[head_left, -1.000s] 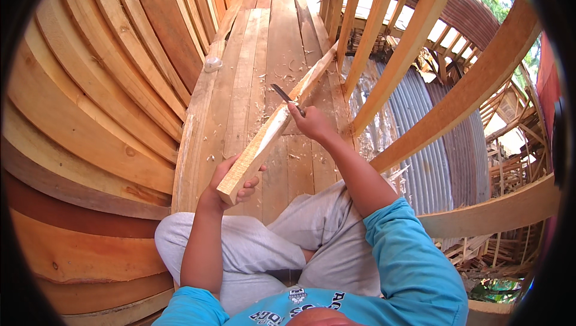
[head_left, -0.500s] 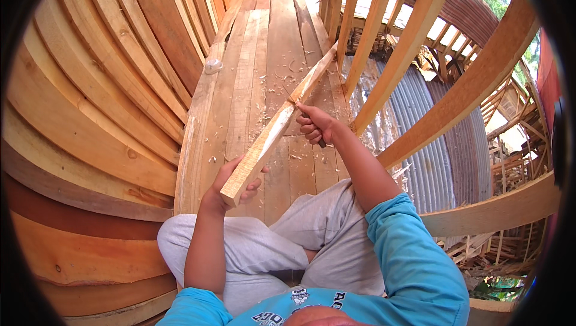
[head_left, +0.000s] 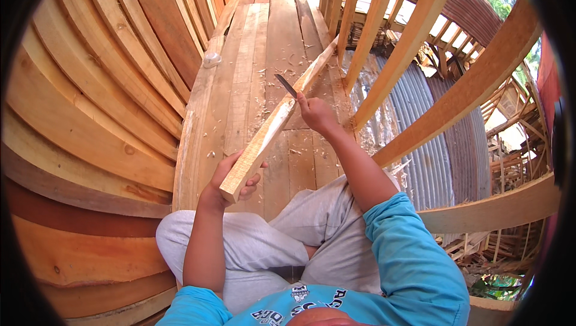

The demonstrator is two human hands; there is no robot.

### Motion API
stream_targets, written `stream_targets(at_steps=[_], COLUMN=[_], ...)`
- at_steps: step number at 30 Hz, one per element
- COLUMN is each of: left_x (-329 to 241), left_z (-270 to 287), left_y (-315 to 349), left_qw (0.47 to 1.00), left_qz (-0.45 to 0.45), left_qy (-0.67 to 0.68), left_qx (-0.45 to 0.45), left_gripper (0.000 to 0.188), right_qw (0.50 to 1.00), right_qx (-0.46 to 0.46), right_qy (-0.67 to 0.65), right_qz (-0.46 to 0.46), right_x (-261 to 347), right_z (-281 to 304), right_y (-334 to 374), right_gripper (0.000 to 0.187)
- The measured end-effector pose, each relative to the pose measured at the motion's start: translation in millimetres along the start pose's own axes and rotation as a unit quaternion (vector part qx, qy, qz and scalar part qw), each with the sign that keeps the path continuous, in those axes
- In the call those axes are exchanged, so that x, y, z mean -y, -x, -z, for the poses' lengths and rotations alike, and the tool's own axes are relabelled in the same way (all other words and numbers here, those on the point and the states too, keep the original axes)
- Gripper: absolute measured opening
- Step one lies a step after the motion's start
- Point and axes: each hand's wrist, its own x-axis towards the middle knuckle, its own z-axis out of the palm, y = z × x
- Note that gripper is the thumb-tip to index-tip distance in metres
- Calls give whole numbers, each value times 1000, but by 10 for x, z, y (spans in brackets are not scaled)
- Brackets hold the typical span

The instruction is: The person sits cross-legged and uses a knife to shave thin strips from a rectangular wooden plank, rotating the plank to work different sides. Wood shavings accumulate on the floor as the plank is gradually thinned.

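My left hand is wrapped round the near end of a long squared piece of wood. This wood slants away from me to the right, its far end close to the slatted railing. Pale, freshly cut facets show along its middle and far part. In my right hand is a knife, mostly hidden at the handle; its dark blade points to the far left, across the wood's upper edge. My crossed legs in grey trousers lie just below the wood.
Wood shavings litter the plank floor. A small clear plastic container lies at the far left. Wooden boards wall the left side. To the right, a slatted railing stands before corrugated metal sheets.
My right hand has turned and shifted slightly away from me, bringing the knife's blade into plain view. The left hand and the wood have hardly moved.
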Motion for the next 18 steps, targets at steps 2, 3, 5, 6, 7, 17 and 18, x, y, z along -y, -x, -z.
stream_targets(at_steps=[2, 3, 5, 6, 7, 17, 18], left_x=[21, 39, 59, 56, 54, 29, 20], left_z=[53, 151, 256, 274, 282, 290, 177], left_y=[-28, -43, -45, -39, -30, -87, -63], left_qw=[999, 998, 995, 994, 995, 990, 993], left_qz=[-1, -2, -3, -2, -2, 15, 8], left_qy=[28, 56, 86, 88, 87, 50, 47], left_qx=[15, 38, 58, 57, 55, 130, 109], left_gripper=[56, 51, 49, 49, 49, 51, 51], right_qw=[1000, 1000, 976, 949, 907, 694, 689], right_qx=[-9, -12, 79, 123, 196, 435, 443], right_qy=[-15, -24, -156, -220, -296, -515, -518], right_qz=[-12, -16, -132, -189, -226, -253, -246], right_x=[-98, -66, 64, 129, 101, -218, -250], right_z=[-93, -109, -90, -73, -78, 147, 157], right_y=[-49, -50, -25, -3, -43, -240, -246], right_gripper=[82, 81, 76, 73, 70, 61, 60])
